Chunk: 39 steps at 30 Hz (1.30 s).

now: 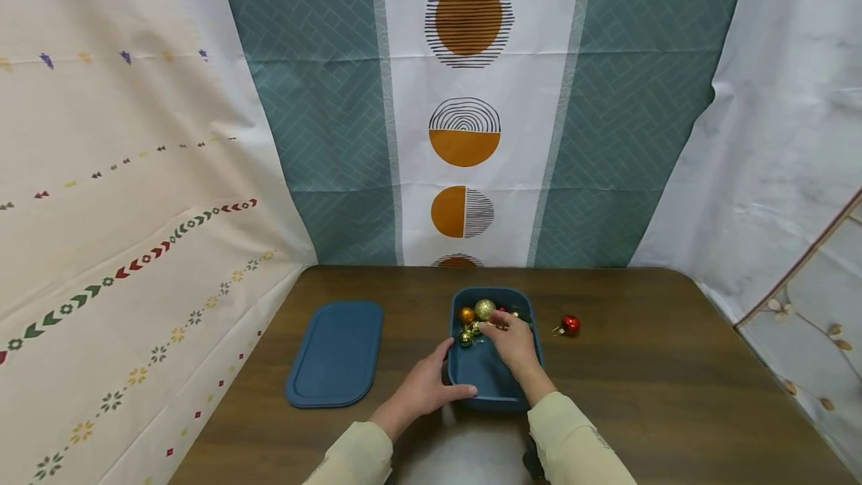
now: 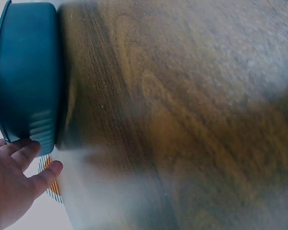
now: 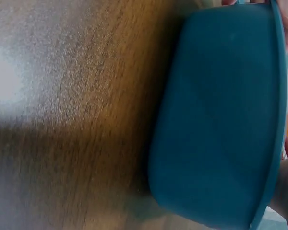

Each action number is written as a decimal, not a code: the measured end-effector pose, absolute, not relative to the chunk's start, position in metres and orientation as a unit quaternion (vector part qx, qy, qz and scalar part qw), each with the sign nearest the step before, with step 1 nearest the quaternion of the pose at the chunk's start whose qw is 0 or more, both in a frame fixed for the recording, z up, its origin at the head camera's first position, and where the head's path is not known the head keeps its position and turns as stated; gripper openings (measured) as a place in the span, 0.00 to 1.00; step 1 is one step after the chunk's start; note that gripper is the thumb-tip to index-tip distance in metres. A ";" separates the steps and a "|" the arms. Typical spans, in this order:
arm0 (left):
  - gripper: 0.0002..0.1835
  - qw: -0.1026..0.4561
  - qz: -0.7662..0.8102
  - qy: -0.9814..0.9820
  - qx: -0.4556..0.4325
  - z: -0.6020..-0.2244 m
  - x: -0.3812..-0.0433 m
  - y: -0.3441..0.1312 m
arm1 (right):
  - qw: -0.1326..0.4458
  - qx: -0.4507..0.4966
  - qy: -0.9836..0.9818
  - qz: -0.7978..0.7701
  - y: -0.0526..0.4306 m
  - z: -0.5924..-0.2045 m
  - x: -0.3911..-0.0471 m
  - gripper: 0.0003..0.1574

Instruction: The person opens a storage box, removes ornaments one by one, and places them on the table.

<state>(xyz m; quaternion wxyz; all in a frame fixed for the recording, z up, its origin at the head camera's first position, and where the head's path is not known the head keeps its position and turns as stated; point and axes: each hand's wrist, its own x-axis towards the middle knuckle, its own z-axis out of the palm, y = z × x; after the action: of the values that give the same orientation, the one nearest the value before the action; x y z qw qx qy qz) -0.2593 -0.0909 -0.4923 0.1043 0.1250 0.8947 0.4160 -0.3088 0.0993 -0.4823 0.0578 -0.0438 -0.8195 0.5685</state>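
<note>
A blue rectangular bin (image 1: 494, 394) stands on the table, with several small Christmas baubles at its far end. Among them are an orange bauble (image 1: 467, 314), a glittery gold bauble (image 1: 484, 309) and a shiny gold bauble (image 1: 465, 338). My left hand (image 1: 426, 386) grips the bin's near left corner, its thumb at the near rim and its fingers along the left wall. Inside the bin, my right hand (image 1: 513, 344) reaches down to the baubles with thumb and index finger close together. Whether they pinch one is hidden. The right wrist view mostly shows the bin's outer wall (image 3: 216, 115).
On the table right of the bin lies a red bauble (image 1: 570, 325) with a gold cap. A flat blue lid (image 1: 334, 354) rests at the left. Patterned cloth (image 1: 323, 111) hangs behind the brown wooden table (image 1: 640, 373).
</note>
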 end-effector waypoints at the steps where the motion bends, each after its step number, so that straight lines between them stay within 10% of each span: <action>1: 0.54 0.103 0.416 0.895 0.125 -0.492 -0.259 -0.091 | 0.053 -0.045 -0.820 0.568 0.098 -0.484 -0.309 0.26; 39: 0.53 0.103 0.429 0.887 0.137 -0.494 -0.258 -0.092 | 0.022 -0.006 -0.880 0.475 0.078 -0.506 -0.324 0.22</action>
<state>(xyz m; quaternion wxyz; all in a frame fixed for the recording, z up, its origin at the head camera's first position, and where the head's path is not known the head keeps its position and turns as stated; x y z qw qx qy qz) -0.2584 -0.0916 -0.4942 0.1026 0.1369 0.8871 0.4287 -0.3239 0.0784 -0.5059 0.0216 -0.0058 -0.8795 0.4753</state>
